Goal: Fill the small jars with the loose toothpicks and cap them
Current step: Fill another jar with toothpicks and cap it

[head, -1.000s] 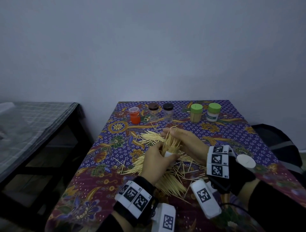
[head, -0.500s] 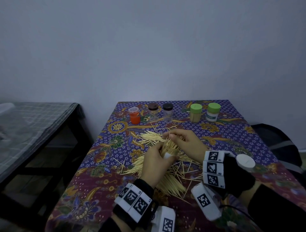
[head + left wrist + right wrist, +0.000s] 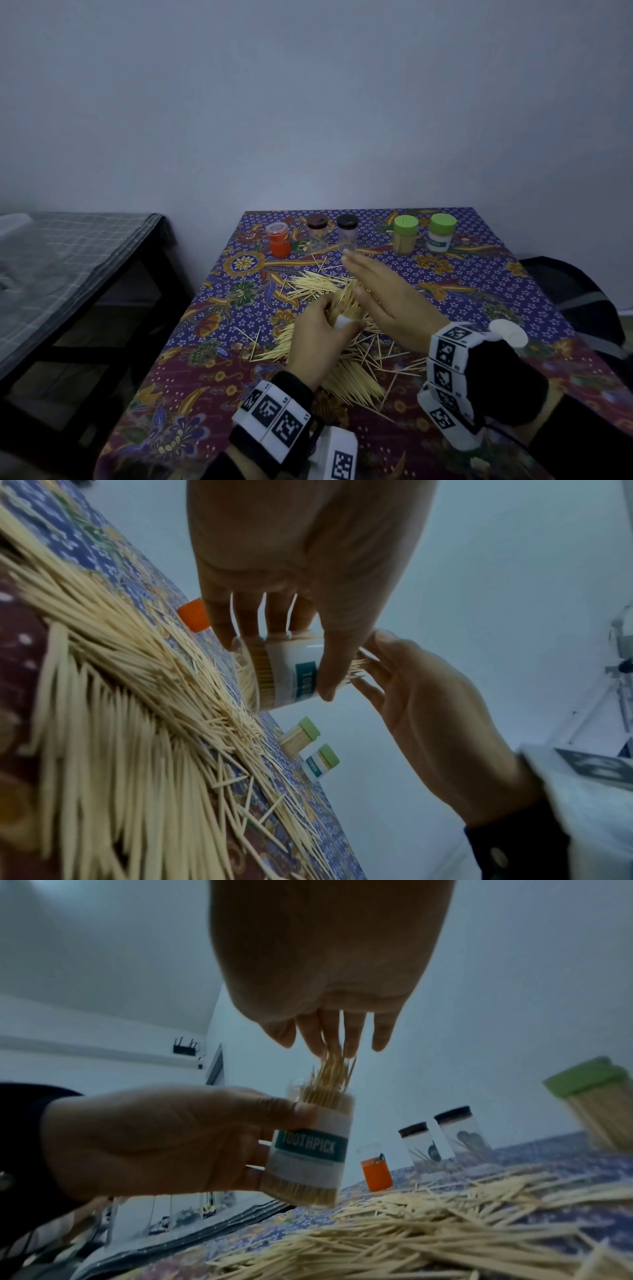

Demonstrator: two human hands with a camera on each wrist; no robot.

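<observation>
Close to the person, the left hand (image 3: 164, 1139) grips the nearly full jar (image 3: 308, 1145) over the loose toothpicks (image 3: 346, 377), the flat, spread right hand (image 3: 387, 301) pats sticks down, and behind it two green-capped jars (image 3: 406, 234) look done.

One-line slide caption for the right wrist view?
Left hand grips the open TOOTHPICK jar while right hand fingers press protruding toothpicks down.

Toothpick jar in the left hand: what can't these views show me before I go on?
- Jar mouth: right hand covers it in the head view.
- Jar fill: label wraps the middle.
- White cap: partly behind the right wrist band.
- Dark-lidded jars' contents: blurred.
</observation>
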